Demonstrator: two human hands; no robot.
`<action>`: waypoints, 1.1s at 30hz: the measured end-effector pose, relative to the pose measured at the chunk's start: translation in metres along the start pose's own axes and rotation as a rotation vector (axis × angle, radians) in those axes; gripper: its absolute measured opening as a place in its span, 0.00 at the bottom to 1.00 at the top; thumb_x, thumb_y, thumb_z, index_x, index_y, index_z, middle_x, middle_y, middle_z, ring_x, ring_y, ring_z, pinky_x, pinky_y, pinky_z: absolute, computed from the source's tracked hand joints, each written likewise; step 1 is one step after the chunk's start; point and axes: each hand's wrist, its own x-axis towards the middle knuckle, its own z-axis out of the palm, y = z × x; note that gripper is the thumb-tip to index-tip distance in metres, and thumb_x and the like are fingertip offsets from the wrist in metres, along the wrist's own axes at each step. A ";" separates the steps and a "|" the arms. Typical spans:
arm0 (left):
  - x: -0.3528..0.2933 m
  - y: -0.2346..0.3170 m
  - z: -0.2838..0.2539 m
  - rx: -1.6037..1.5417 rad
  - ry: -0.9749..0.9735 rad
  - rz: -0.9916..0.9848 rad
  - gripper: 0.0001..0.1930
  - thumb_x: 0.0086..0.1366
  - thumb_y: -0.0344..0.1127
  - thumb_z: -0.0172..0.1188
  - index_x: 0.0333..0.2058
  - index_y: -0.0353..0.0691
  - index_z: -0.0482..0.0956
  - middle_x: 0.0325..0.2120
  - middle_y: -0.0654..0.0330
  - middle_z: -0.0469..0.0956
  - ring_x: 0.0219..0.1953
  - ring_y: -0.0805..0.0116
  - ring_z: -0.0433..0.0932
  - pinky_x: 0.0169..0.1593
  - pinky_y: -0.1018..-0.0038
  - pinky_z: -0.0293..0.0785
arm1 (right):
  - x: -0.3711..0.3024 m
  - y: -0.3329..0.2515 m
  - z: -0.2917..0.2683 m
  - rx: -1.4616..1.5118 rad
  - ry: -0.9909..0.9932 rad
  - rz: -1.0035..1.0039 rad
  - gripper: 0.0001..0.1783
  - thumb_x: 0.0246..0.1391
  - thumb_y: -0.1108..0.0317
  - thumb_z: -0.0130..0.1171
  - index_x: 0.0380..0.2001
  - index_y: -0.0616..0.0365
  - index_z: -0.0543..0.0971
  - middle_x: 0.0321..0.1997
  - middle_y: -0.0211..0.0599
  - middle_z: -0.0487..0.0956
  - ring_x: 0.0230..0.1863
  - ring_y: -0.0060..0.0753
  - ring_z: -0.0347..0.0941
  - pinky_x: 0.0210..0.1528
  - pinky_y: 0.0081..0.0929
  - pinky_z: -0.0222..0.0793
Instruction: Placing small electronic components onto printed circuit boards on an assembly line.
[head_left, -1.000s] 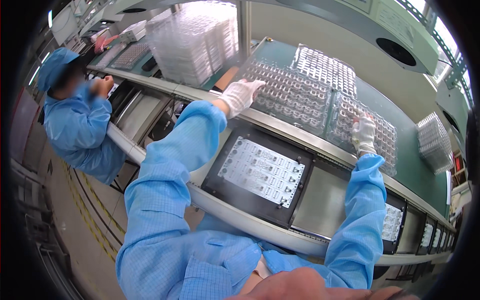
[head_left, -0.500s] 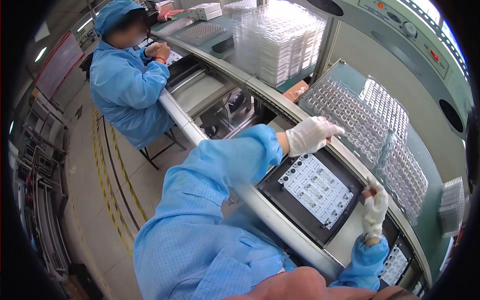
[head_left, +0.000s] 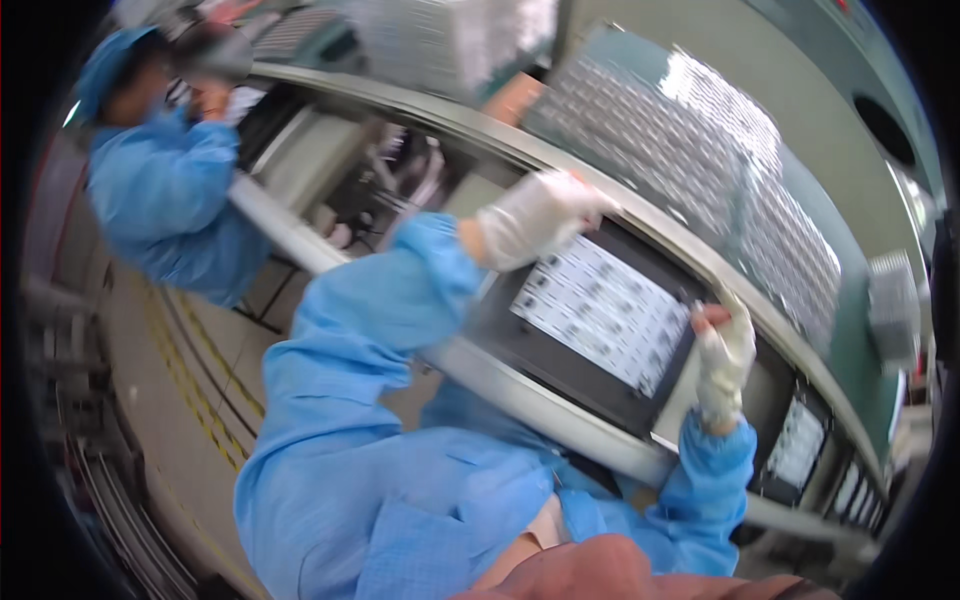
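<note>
My left hand (head_left: 535, 217), in a white glove, rests at the upper left corner of a black tray (head_left: 545, 335) that carries a white sheet of small parts (head_left: 600, 312). My right hand (head_left: 722, 355), also gloved, grips the tray's right edge with fingers curled over it. Both blue sleeves reach up from the lower edge. The tray lies on a metal conveyor rail (head_left: 520, 385). The picture is blurred by motion.
Clear plastic blister trays (head_left: 690, 150) lie on the green machine top beyond the tray. More black trays (head_left: 800, 440) follow to the right on the line. A person in blue (head_left: 160, 190) sits at the upper left. Floor with yellow stripes (head_left: 190, 360) is at the left.
My view has swung and come closer. My left hand moved from the clear trays down to the black tray's corner; my right hand now grips its right edge.
</note>
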 end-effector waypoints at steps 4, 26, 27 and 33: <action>-0.002 0.004 -0.025 0.109 -0.118 0.030 0.18 0.56 0.23 0.62 0.47 0.42 0.81 0.28 0.62 0.81 0.33 0.62 0.80 0.40 0.67 0.78 | -0.001 -0.006 0.014 -0.092 0.039 0.053 0.26 0.54 0.70 0.67 0.56 0.65 0.75 0.37 0.29 0.77 0.39 0.20 0.71 0.44 0.21 0.68; -0.011 0.019 -0.027 0.358 -0.480 0.192 0.18 0.55 0.23 0.64 0.46 0.40 0.78 0.30 0.57 0.81 0.36 0.58 0.81 0.49 0.65 0.77 | -0.009 -0.027 0.033 -0.159 0.015 0.097 0.24 0.52 0.75 0.69 0.54 0.62 0.78 0.37 0.31 0.80 0.39 0.21 0.75 0.44 0.22 0.72; -0.010 0.021 -0.028 0.426 -0.542 0.198 0.18 0.55 0.23 0.63 0.46 0.40 0.78 0.31 0.57 0.81 0.36 0.57 0.81 0.48 0.65 0.77 | -0.009 -0.023 0.034 -0.161 0.011 0.071 0.24 0.52 0.75 0.69 0.54 0.62 0.78 0.37 0.30 0.80 0.39 0.21 0.75 0.45 0.22 0.72; -0.002 0.014 -0.026 0.296 -0.556 0.221 0.18 0.56 0.23 0.62 0.46 0.40 0.78 0.32 0.56 0.81 0.38 0.53 0.81 0.49 0.63 0.78 | -0.011 -0.016 0.039 -0.153 -0.014 0.022 0.24 0.52 0.75 0.68 0.54 0.62 0.78 0.38 0.30 0.80 0.39 0.21 0.74 0.45 0.23 0.72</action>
